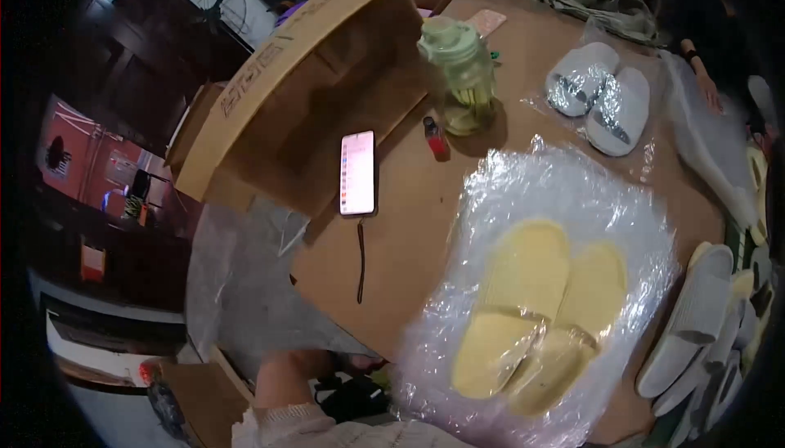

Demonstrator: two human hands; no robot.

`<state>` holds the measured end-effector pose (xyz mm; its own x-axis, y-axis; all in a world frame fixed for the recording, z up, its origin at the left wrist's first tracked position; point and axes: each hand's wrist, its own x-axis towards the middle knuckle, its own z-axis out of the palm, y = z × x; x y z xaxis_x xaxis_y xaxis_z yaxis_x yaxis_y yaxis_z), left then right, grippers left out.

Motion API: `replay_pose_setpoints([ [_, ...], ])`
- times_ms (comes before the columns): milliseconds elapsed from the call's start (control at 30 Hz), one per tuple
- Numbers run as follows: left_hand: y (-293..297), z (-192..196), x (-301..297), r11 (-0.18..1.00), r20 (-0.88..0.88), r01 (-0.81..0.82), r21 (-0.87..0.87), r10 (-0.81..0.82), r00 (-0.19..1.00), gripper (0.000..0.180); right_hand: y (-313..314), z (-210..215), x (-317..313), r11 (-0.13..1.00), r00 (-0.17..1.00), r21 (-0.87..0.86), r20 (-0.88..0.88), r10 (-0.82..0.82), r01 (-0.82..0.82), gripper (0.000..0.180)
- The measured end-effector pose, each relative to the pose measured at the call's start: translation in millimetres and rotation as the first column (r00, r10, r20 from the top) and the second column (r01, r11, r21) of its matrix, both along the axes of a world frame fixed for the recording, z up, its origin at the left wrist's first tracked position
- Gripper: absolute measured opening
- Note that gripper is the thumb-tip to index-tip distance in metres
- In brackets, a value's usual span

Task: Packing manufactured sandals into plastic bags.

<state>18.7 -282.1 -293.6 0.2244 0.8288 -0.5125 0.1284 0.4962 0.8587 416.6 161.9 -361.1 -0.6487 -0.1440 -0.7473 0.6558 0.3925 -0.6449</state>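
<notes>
Yellow slippers (536, 313) paired side by side inside crinkled clear plastic bag (531, 194), flat on table.

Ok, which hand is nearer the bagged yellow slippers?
Left, it seems: only the left forearm shows, low and left of the yellow slippers, its hand hidden at the edge of the table. The right hand is out of view.

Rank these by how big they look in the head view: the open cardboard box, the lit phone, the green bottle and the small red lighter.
1. Cardboard box, by far the largest.
2. Green bottle.
3. Phone, close to the bottle in length but slimmer.
4. Red lighter, smallest.
</notes>
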Motion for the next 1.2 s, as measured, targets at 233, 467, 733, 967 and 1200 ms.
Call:
replay_pose_setpoints([
  [233,57,39,-52,0.95,-0.128,0.3,-0.086,-0.309,0.942,0.041,41,20,7,0.974,0.971,0.001,0.074,-0.227,0.228,0.033],
  [467,91,22,-92,0.664,-0.376,0.727,-0.176,-0.728,0.574,0.042,-5,12,29,0.739,0.741,0.07,-0.007,-0.672,0.67,0.034],
  [733,103,26,-107,0.914,-0.29,-0.096,-0.394,-0.025,0.957,0.029,-114,-15,149,0.321,0.328,0.097,-0.07,-0.942,0.942,0.036],
  [967,150,249,-71,0.924,-0.639,0.353,-0.151,-0.363,0.678,0.058,-107,262,37,0.471,0.862,0.732,-0.335,-0.38,0.492,0.047],
  [1200,133,407,1,0.816,-0.395,0.332,0.474,-0.14,0.908,0.033,-146,419,10,0.417,0.566,0.389,-0.65,-0.507,0.821,0.025],
])
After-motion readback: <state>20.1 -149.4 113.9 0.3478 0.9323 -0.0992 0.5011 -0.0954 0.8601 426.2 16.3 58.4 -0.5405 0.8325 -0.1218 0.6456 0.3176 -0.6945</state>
